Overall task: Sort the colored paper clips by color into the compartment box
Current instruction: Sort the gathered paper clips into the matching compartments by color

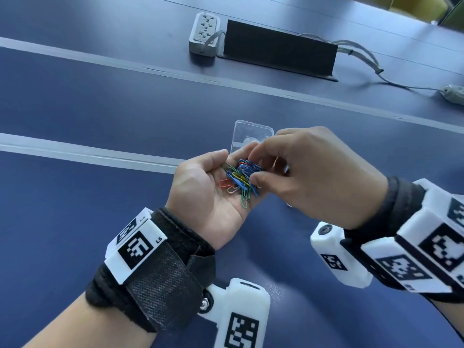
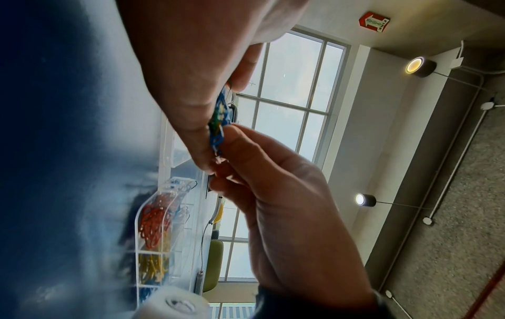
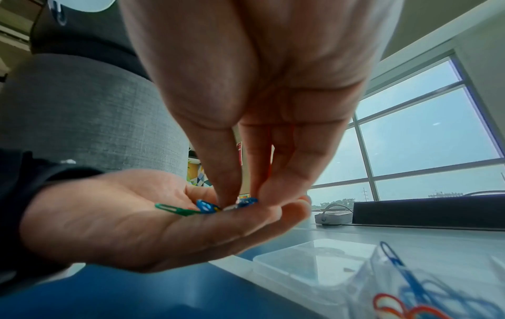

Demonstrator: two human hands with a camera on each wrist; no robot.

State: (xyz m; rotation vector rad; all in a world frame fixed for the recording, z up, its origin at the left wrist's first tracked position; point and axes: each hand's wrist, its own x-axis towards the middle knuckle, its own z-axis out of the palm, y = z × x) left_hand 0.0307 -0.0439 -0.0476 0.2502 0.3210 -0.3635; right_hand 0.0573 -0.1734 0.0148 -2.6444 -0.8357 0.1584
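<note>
My left hand [image 1: 221,177] lies palm up over the blue table and carries a small heap of mixed paper clips [image 1: 238,178]: blue, green, yellow, red and white. From above, my right hand [image 1: 254,168] has thumb and forefinger tips in the heap and pinches a clip [image 3: 232,206]. The clear compartment box [image 2: 175,237] sits on the table below the hands, with red, yellow and blue clips in separate cells. In the head view my right hand hides it. The right wrist view shows its near corner [image 3: 388,280] with blue and red clips inside.
A clear flat lid [image 1: 251,133] lies on the table just beyond the hands. Farther back are a grey power strip [image 1: 204,33], a raised black cable flap [image 1: 278,50] and grey cables [image 1: 364,54] running right to another strip [image 1: 454,94].
</note>
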